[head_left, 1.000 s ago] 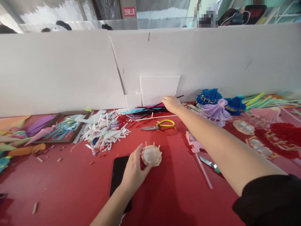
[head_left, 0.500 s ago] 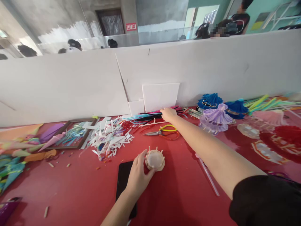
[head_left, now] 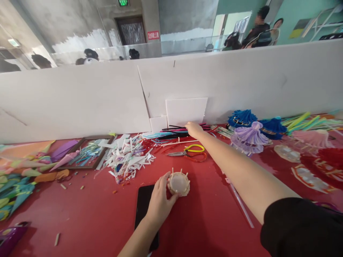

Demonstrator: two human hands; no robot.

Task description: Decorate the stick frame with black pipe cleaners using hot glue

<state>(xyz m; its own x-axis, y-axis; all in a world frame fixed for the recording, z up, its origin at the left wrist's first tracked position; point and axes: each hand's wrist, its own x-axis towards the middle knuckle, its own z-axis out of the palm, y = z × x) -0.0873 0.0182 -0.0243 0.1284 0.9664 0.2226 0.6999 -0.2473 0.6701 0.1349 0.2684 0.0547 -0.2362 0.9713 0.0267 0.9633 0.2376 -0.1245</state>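
Note:
My left hand (head_left: 162,196) curls its thumb and fingers around the side of a small round pale base (head_left: 179,182) with short pegs standing up along its rim. The base rests on the red table. Farther back, my right hand (head_left: 195,130) reaches into a heap of pipe cleaners (head_left: 173,135) in black, light blue and pink. Its fingers are bent together, partly hidden, with black strands showing on both sides of them. Just in front of that heap lie scissors (head_left: 186,151) with yellow and orange handles. A black phone (head_left: 143,203) lies partly under my left forearm.
White scraps (head_left: 131,157) are heaped left of the scissors. On the right stand a lilac fringed piece (head_left: 250,135) and blue ones (head_left: 242,117). A clear pinkish tube (head_left: 241,203) lies below my right forearm. A white partition (head_left: 93,100) bounds the table's back.
The whole view has shifted slightly right and down. Black strands by my right hand sit a little higher and more spread. My left hand keeps its hold on the round base.

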